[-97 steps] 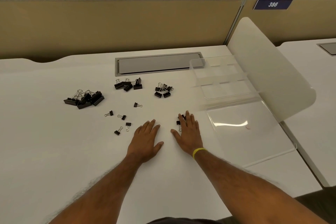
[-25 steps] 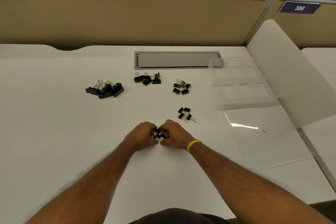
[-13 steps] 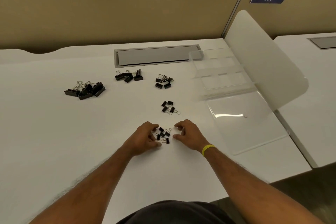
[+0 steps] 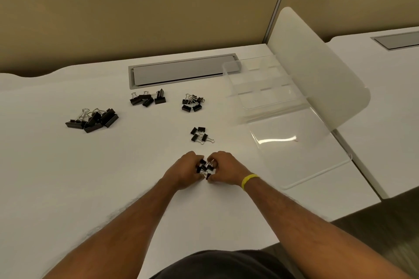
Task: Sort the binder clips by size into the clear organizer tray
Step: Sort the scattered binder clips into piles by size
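**tiny clips scooped up, nothing in the tray yet**

both hands were curled around the same little heap. the left hand (image 4: 184, 171) and right hand (image 4: 223, 171) sat knuckle to knuckle on the desk (image 4: 68, 176), fingers bent in around the tiny clips (image 4: 205, 168), which poked out of the gap between them.

four more heaps lay on the desk further out:
- the biggest clips (image 4: 93, 119), far left
- a mid-size pile (image 4: 148, 98) by the grey cable hatch (image 4: 181, 71)
- a smaller pile (image 4: 192, 103) to its right
- another small bunch (image 4: 200, 135), just beyond the hands

the clear organizer tray (image 4: 229, 84) stood well apart at the far right, with its lid (image 4: 294, 147) flat on the desk on the near side. as far as i could tell every compartment was empty, though clear plastic made that hard to read.

what i'd have worried about from there:
- a two-hand scoop of loose clips is leaky, so one could have slipped out through the fingers on the way over.
- the wire handles were tangled, so the clips might have dropped in a clump and snagged on a divider.
- the bunch just beyond the hands looked close in size, so the two could easily have ended up in one compartment.
- the tray walls were nearly invisible, so a hand could have clipped the rim and shoved the tray.
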### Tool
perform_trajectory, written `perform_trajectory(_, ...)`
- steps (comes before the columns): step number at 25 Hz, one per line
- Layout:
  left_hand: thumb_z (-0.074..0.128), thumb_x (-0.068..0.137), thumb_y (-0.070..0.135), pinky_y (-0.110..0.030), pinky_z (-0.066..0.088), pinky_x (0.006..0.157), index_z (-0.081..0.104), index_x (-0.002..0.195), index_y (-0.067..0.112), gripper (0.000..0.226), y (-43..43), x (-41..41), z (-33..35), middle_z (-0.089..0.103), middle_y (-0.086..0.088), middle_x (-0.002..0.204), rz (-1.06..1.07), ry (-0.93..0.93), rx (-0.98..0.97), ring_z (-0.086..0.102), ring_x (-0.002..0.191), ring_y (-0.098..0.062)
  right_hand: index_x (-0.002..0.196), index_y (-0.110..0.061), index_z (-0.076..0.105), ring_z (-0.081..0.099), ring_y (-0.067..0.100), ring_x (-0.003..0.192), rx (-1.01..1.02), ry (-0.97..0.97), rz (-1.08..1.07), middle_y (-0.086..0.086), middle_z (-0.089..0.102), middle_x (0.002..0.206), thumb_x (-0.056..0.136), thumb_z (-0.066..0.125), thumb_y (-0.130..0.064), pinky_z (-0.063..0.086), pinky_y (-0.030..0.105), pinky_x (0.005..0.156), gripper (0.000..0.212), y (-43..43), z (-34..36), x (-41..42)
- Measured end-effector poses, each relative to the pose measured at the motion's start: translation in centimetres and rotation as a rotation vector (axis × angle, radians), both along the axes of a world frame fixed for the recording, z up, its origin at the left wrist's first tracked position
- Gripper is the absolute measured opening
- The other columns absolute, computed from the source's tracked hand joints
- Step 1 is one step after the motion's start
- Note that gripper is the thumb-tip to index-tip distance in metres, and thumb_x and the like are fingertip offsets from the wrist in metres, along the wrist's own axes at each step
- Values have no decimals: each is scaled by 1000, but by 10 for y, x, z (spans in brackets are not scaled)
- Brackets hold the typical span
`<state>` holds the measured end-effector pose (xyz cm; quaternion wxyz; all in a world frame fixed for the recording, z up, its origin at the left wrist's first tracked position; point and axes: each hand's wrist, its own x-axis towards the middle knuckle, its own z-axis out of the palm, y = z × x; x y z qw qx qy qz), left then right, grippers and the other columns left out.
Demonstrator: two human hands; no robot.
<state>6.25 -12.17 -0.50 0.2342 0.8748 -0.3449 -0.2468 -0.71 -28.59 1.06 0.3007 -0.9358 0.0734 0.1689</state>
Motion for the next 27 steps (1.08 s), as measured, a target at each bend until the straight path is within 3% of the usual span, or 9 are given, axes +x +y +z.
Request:
perform_trajectory(4, 72, 81, 23, -29, 48, 80, 51, 133, 20, 56, 11, -4, -2, 52, 4, 107, 33, 42, -85, 55, 82, -11, 123, -15, 55, 53, 17, 95, -55, 27, 43, 3, 58, 108, 75, 78, -31, 47, 30, 82, 56, -10, 4, -1)
perform_trajectory(9, 67, 87, 31, -28, 50, 80, 55, 126, 24, 42, 43, -2, 0, 55, 12, 108, 48, -51, -100, 57, 83, -3, 117, -17, 59, 48, 11, 88, -39, -170, -96, -7, 53, 95, 87, 57, -21, 41, 27, 78, 30, -12, 2, -11)
perform_trajectory(12, 63, 89, 41, -25, 48, 82, 56, 126, 23, 41, 57, 0, 3, 58, 10, 116, 116, -216, -143, 58, 97, -5, 121, -15, 57, 50, 17, 107, -40, -329, -93, -1, 57, 113, 88, 56, -22, 45, 33, 91, 34, 0, -5, -12)
perform_trajectory(14, 57, 88, 54, -28, 46, 91, 55, 129, 21, 52, 66, 3, 6, 58, 6, 125, 136, -335, -127, 56, 111, -12, 132, -15, 51, 44, 20, 125, -69, -357, -32, 2, 52, 133, 88, 58, -29, 40, 38, 104, 46, 13, -5, -6)
perform_trajectory(17, 44, 80, 75, -42, 33, 107, 47, 137, 22, 79, 82, 7, 11, 50, -1, 141, 139, -466, 12, 43, 132, -20, 151, -20, 25, 14, 26, 147, -200, -266, 152, 7, 19, 160, 89, 58, -47, 17, 42, 119, 76, 36, -1, 9)
perform_trajectory(20, 34, 75, 86, -50, 17, 117, 30, 148, 24, 96, 103, 10, 13, 27, -6, 157, 212, -473, 144, 18, 147, -25, 155, -25, 9, -6, 27, 150, -326, -246, 293, 5, -5, 163, 87, 54, -59, 4, 48, 120, 88, 60, -3, 26)
perform_trajectory(23, 23, 72, 92, -54, 2, 119, 17, 153, 26, 105, 127, 15, 12, 8, -6, 163, 291, -496, 216, -4, 150, -25, 155, -27, 5, -11, 27, 150, -349, -246, 332, 5, -12, 163, 85, 52, -64, -1, 50, 120, 92, 82, -3, 42)
perform_trajectory(27, 21, 69, 95, -59, -4, 116, 7, 155, 27, 111, 159, 24, 11, -4, -7, 163, 381, -481, 295, -15, 149, -26, 155, -27, 0, -13, 26, 149, -336, -253, 338, 5, -16, 162, 85, 51, -66, -2, 50, 119, 95, 106, -4, 61)
